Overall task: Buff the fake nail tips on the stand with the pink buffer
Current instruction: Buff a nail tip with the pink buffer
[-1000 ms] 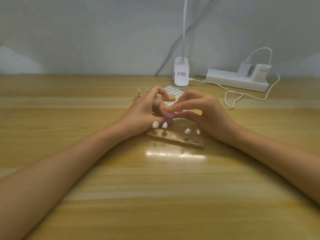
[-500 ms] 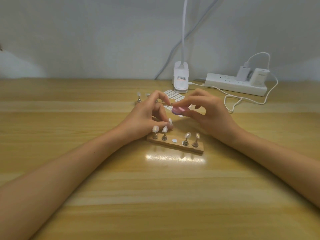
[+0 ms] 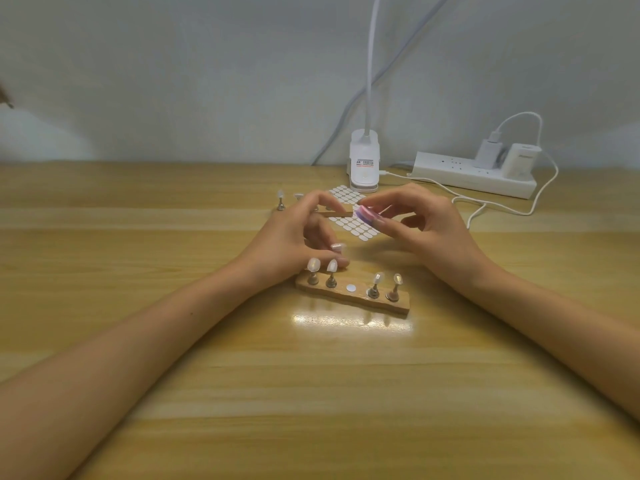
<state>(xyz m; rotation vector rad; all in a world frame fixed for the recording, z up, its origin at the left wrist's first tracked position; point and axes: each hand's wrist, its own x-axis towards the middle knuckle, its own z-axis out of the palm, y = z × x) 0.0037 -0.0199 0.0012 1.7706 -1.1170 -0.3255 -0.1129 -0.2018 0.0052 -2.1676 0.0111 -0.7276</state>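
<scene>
Pinching the pink buffer (image 3: 365,213) at its 3 o'clock end with the right hand (image 3: 429,230), raised over the tabletop (image 3: 207,358), at 12 o'clock from the stand (image 3: 356,300). Probably light and slightly soft; best gripped gently by the side edges. Lying 9 to 3, pointing its free end to 9 o'clock. Curling the left hand (image 3: 291,241) fingers round what seems a loose nail tip (image 3: 337,247), close by four nail tips (image 3: 313,264).
</scene>
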